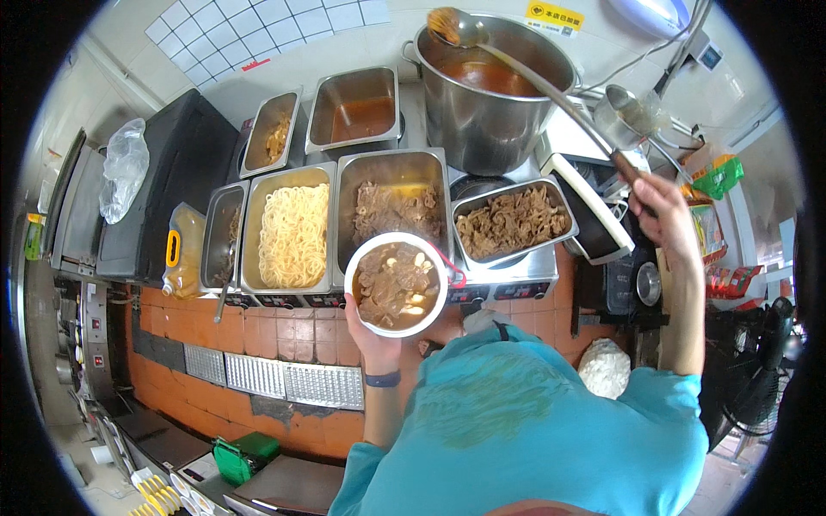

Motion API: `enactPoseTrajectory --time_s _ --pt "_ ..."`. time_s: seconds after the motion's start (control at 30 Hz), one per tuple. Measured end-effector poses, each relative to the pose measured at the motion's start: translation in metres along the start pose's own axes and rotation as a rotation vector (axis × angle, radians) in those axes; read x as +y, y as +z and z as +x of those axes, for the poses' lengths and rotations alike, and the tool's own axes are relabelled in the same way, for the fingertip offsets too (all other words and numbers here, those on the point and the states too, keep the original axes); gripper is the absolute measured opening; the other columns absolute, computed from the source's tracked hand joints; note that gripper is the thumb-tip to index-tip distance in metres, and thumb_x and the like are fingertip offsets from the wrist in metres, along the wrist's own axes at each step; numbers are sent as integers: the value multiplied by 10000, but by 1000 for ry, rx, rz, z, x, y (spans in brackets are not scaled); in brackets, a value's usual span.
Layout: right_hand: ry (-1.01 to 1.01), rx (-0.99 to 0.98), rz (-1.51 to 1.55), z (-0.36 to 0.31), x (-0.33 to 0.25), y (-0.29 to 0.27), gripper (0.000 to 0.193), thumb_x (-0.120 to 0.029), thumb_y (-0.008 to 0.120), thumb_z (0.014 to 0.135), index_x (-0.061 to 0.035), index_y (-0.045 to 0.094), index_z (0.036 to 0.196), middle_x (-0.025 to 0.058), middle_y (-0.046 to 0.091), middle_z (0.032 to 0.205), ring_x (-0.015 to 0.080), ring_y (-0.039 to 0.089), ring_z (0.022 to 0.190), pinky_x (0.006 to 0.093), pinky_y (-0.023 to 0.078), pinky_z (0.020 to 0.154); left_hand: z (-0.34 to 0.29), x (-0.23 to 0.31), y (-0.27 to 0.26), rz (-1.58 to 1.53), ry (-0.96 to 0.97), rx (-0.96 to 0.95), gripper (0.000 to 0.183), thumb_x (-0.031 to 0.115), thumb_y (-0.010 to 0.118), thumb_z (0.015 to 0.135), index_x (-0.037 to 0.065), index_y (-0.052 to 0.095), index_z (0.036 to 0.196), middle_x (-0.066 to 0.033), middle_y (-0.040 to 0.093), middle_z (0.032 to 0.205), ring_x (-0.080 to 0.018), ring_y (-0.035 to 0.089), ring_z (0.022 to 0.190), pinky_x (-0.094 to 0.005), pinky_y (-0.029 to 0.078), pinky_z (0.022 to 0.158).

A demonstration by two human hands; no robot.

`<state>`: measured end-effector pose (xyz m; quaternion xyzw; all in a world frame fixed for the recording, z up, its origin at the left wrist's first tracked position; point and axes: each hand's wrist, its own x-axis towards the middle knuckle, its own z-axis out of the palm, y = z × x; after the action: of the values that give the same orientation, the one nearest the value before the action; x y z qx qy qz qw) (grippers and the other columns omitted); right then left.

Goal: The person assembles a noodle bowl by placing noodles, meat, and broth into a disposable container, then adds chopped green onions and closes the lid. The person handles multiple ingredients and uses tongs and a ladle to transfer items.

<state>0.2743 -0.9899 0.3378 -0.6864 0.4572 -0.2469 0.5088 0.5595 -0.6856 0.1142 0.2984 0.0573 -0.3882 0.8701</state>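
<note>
My left hand (375, 340) grips a white bowl (398, 333) from its near left side. Brown meat, pale pieces and brown broth fill the bowl. My right hand (664, 211) is wrapped around the wooden grip of a long ladle (551, 89). The ladle's head, with something orange-brown on it, is over the far left rim of a tall steel stockpot (469, 129) of reddish-brown broth. Just beyond the bowl is a steel pan (343, 185) of meat in yellowish liquid. A smaller steel tray (570, 225) of sliced brown meat sits to its right.
Left of the meat stand a pan of pale noodles (292, 232) and a narrow pan with a utensil handle (221, 303) jutting out. Farther back are a pan of red-brown liquid (361, 119) and a smaller pan (277, 138). A yellowish jug (185, 249) stands at the left edge.
</note>
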Motion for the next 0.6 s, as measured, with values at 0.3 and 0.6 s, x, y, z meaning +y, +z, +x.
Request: enactPoseTrajectory --time_s 0.3,0.6 --pt "39 -348 225 45 -16 69 312 -271 626 998 11 626 1134 -68 543 747 -20 369 482 158 218 382 -9 5 -17 7 -1 19 596 483 426 1048 75 420 1481 -118 482 1491 -306 481 1359 -489 403 1127" --pt "-468 -59 -656 130 34 199 285 -194 684 899 7 665 1100 167 706 875 336 693 806 425 537 731 -22 13 -19 44 92 34 573 449 376 1067 61 394 1489 -132 465 1496 -310 483 1359 -476 433 1109"
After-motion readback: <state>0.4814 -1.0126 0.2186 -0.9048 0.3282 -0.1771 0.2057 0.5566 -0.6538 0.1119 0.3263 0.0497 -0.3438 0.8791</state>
